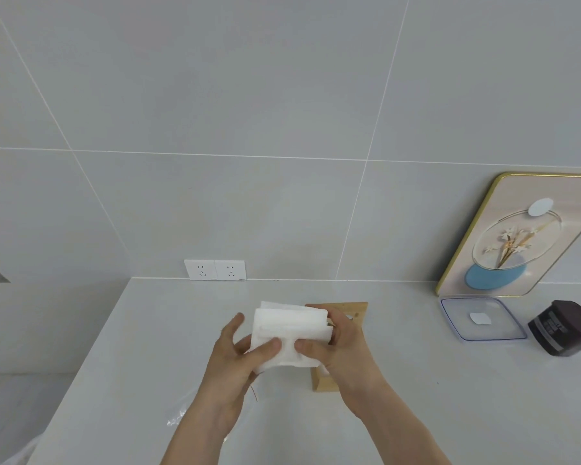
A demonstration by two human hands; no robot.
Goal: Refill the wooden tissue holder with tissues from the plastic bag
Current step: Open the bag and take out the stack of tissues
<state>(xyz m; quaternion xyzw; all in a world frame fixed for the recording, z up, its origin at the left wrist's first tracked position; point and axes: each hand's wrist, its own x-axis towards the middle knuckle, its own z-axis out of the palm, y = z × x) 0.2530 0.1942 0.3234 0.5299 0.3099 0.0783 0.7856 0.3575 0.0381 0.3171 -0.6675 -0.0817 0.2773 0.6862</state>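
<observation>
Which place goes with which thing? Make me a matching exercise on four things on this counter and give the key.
Things:
1. stack of tissues
2. wooden tissue holder
3. dark jar
4. framed picture

Places:
A. leaning against the wall
B. partly hidden behind the right hand
C. held between both hands
D. far right, beside the clear lid

Pairs: 1-C, 2-B, 3-D, 4-A

Your left hand (235, 357) and right hand (336, 347) were raised together, forearms converging, thumbs pressed forward, fingers curled closed in a grip.
</observation>
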